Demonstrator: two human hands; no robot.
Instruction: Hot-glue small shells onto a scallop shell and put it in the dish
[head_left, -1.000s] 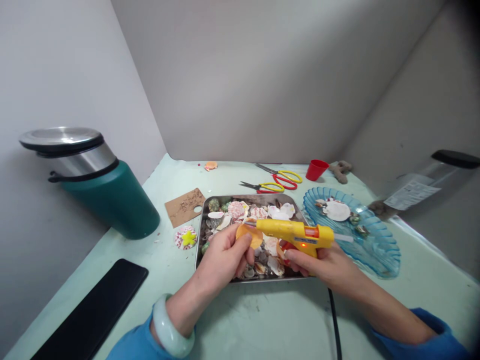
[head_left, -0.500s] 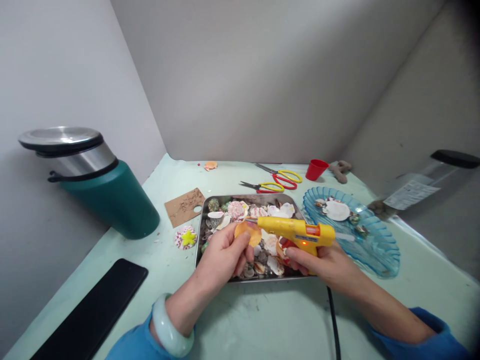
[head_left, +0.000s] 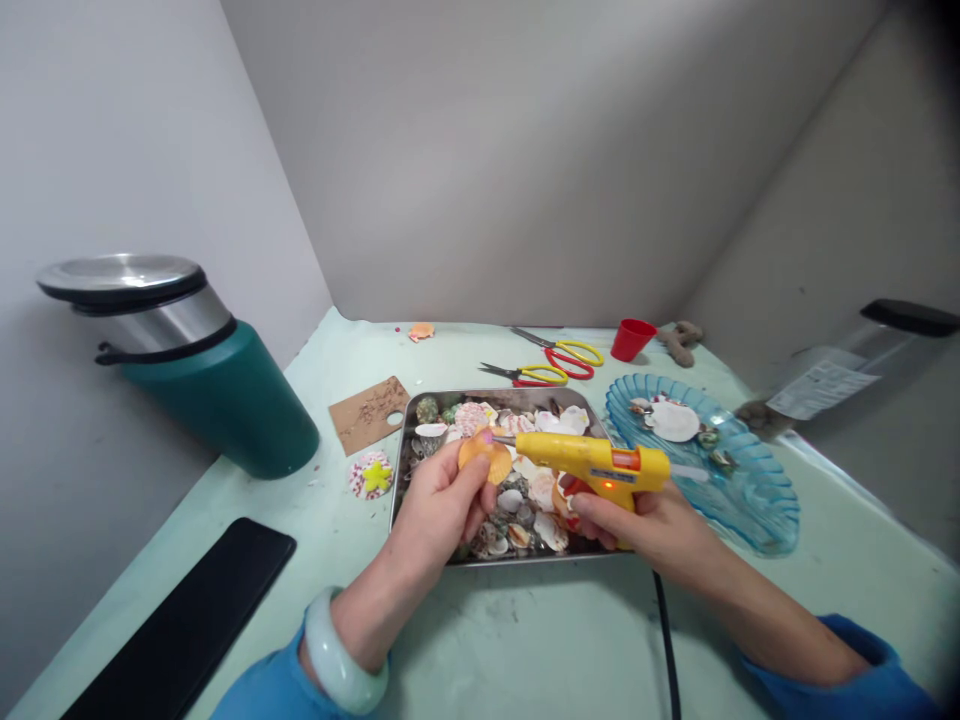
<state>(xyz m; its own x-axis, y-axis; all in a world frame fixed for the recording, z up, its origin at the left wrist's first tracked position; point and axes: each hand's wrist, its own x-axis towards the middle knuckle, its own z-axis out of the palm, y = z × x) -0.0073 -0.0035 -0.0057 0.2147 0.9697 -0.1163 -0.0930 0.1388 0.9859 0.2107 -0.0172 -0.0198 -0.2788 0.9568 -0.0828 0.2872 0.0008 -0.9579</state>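
The left hand (head_left: pixel 439 500) grips a flat, orange, fan-shaped seashell (head_left: pixel 487 464) between thumb and fingers. The shell is held above the near-left part of a rectangular, silver-coloured metal tray (head_left: pixel 540 560) of mixed shells (head_left: pixel 513 500), which rests on the pale green worktop (head_left: pixel 540 640). The right hand (head_left: pixel 652 520) grips the handle of a yellow plastic glue gun (head_left: pixel 570 453), its metal nozzle (head_left: pixel 505 440) directed left.

Change of position: the shell has shifted slightly left relative to the gun, and the nozzle, which overlapped the shell's upper part, now ends at its upper edge. A small pink spot (head_left: pixel 487 437) is now clearly exposed beside the nozzle tip; contact between spot and tip cannot be confirmed. In terms of the work in hand, this spot appears to be the working point, with the shell as the moving part and the gun as the near-stationary part. The orange indicator light (head_left: pixel 608 485) on the gun is lit, suggesting that power is on.

Markings: a small label (head_left: pixel 613 476) on the gun carries print too small to read. A white label (head_left: pixel 823 389) on the clear, black-lidded cylindrical container (head_left: pixel 885 345) carries printed lines, also illegible. No brand can be read on the dark green bottle (head_left: pixel 240 410).
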